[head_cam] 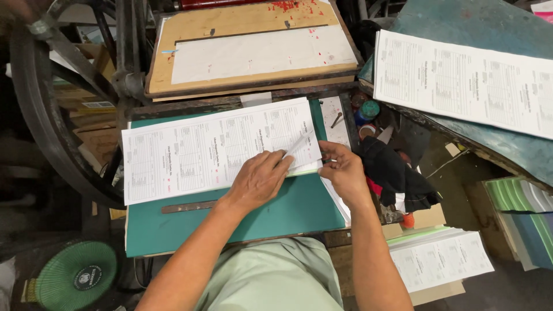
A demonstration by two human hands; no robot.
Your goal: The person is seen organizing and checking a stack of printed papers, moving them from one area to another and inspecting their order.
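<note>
A stack of long white printed sheets [190, 152] lies on a green board [288, 210] in front of me. My left hand [259, 178] rests flat on the stack's near right part, with a thin grey blade-like tool [299, 143] under its fingertips, pointing up and right. My right hand [343, 170] pinches the right edge of the sheets, fingers curled around the corner. A flat metal ruler [187, 207] lies on the board below the stack, left of my left forearm.
A wooden press bed with a white sheet [253, 55] sits behind the board. A large black flywheel [40, 115] stands at left. More printed sheets [461, 80] lie on a teal table at right, another stack [440, 259] below it. Black cloth [391, 170] lies beside my right hand.
</note>
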